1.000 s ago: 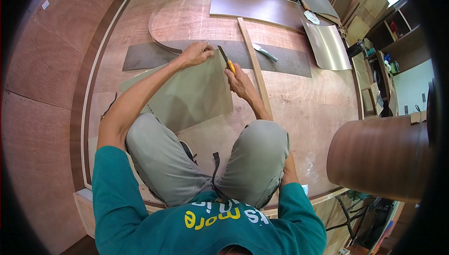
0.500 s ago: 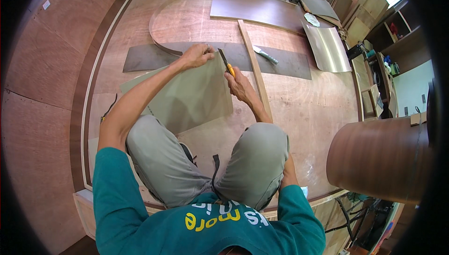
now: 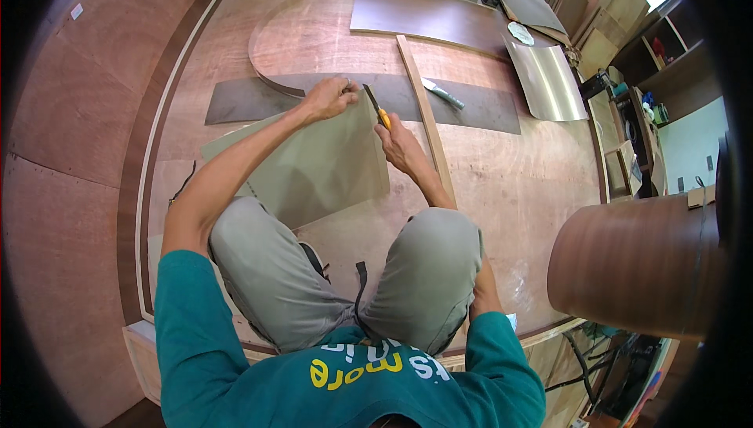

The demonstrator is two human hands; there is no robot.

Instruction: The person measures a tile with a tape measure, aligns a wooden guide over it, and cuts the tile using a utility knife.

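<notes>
Apparently the right hand (image 3: pixel 401 145) grips a cutter (image 3: pixel 383 117).

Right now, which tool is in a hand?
The yellow-handled knife, gripped in the right hand; the grey-handled tool lies on the dark strip, untouched.

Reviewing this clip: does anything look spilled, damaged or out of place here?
Nothing looks clearly spilled or broken. One oddity: a whitish patch, paler than the plywood surface around it, right of the person's right knee; glare or residue, I cannot tell. The wooden batten also lies askew across the dark strip.
</notes>
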